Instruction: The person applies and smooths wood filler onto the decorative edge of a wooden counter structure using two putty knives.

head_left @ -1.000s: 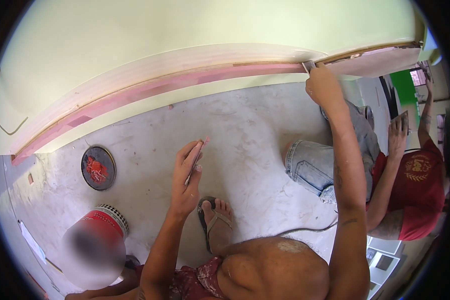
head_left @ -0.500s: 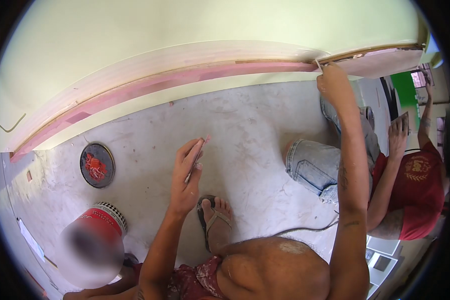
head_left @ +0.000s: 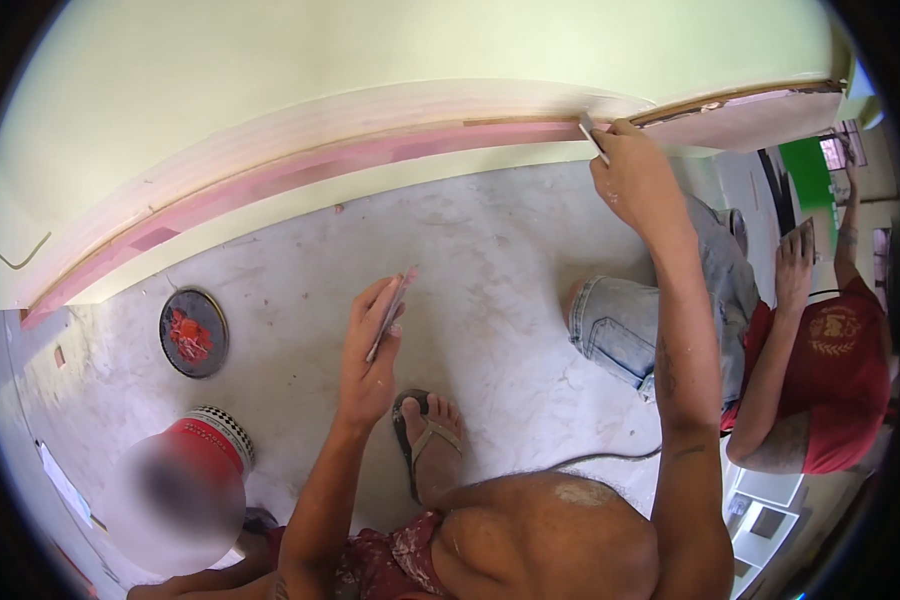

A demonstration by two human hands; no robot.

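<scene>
My left hand [head_left: 370,355] is raised over the floor, closed on a putty knife [head_left: 386,318] seen nearly edge-on, with a dab of pink putty [head_left: 411,273] at its tip. Farther right, my right hand [head_left: 638,175] grips another putty knife [head_left: 595,142]. Its blade meets the wall at the upper edge of the pink band [head_left: 410,148] near the wall's base. Pale filler [head_left: 320,120] is smeared above that band, and a brown strip [head_left: 735,102] runs along the wall beyond my right hand.
A round dark lid [head_left: 175,350] with red putty lies on the floor at left. Below it stands a red-and-white bucket [head_left: 210,445], partly blurred. At right, a co-worker in a red shirt [head_left: 845,370] and jeans holds a flat plate [head_left: 800,242]. My sandaled foot [head_left: 435,445] is below my hands.
My right hand has moved left along the wall with its putty knife, and the blade shows more clearly. My left hand has barely moved; its putty knife has turned slightly.
</scene>
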